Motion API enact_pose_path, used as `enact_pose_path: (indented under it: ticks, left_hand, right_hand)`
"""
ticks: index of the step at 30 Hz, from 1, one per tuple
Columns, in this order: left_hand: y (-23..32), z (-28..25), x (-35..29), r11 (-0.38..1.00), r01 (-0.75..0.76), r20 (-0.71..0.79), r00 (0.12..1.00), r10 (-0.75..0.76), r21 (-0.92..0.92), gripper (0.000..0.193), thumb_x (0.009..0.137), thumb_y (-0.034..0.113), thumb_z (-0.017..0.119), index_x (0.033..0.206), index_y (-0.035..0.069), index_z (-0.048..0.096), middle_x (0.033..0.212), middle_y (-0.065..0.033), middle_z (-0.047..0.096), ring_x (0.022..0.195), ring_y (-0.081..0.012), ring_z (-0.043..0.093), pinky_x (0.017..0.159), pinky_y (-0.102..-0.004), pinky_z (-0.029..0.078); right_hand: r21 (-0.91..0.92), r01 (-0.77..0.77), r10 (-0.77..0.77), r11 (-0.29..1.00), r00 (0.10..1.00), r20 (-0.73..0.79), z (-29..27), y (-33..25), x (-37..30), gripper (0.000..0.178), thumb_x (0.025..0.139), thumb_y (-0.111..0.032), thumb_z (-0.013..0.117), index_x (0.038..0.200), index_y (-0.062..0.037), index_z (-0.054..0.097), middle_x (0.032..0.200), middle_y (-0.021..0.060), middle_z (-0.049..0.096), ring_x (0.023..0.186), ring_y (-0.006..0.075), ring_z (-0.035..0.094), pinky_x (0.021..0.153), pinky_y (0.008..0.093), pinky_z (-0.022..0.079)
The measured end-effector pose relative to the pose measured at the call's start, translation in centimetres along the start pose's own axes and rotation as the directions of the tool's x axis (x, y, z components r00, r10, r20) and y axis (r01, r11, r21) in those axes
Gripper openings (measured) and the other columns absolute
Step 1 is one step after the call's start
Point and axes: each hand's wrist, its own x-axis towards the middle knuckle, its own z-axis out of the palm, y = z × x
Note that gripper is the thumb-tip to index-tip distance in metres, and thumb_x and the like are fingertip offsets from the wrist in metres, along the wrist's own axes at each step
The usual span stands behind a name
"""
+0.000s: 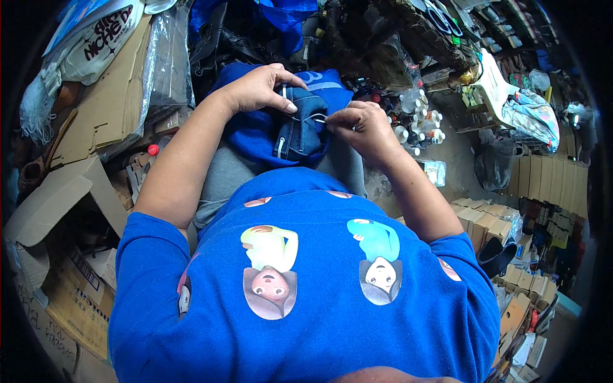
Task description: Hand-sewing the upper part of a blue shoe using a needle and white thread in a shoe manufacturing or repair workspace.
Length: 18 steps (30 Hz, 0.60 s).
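ctn (54,204) lt, btls (421,118) rt of hands (367,126)

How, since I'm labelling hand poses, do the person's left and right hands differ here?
The left hand has thumb and forefinger spread apart; the right hand has thumb and fingers pinched together on a thin white strand. The left hand is at the upper left of the navy fabric piece; the right hand is at its right side. Both hands are bare and at the same piece.
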Motion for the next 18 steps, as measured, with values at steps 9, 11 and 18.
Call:
enact_pose_path:
  ticks: [9,11,18]
  left_hand:
    - [0.1,0.1,-0.3,0.999,-0.011,-0.024,1.000,0.012,0.042,0.052,0.064,0.022,0.085,0.113,0.016,0.069,0.100,-0.0084,0.052,0.099,-0.0232,0.055,0.092,-0.0318,0.044]
    - [0.1,0.1,-0.4,0.999,-0.005,-0.028,1.000,0.007,0.054,0.052,0.064,0.022,0.085,0.113,0.016,0.069,0.101,-0.0087,0.052,0.099,-0.0233,0.055,0.092,-0.0318,0.044]
    - [0.4,0.1,-0.5,0.998,0.005,-0.036,0.999,-0.003,0.067,0.053,0.063,0.022,0.085,0.113,0.016,0.069,0.102,-0.0090,0.052,0.099,-0.0237,0.055,0.092,-0.0320,0.044]
  right_hand:
    - [0.107,-0.107,0.098,0.988,0.991,0.089,0.1,-0.7,1.5,0.016,0.076,-0.013,0.073,0.091,-0.0090,0.075,0.081,0.0125,0.068,0.073,0.0256,0.067,0.067,0.0338,0.053]
    - [0.076,-0.111,0.102,0.991,0.989,0.110,-0.2,-1.1,1.7,0.016,0.077,-0.011,0.072,0.092,-0.0080,0.074,0.081,0.0117,0.067,0.073,0.0230,0.067,0.067,0.0324,0.053]
    - [-0.120,0.007,0.012,0.993,0.988,0.157,-1.0,-1.6,2.8,0.017,0.075,-0.011,0.071,0.092,-0.0081,0.074,0.082,0.0124,0.067,0.072,0.0257,0.066,0.068,0.0344,0.053]
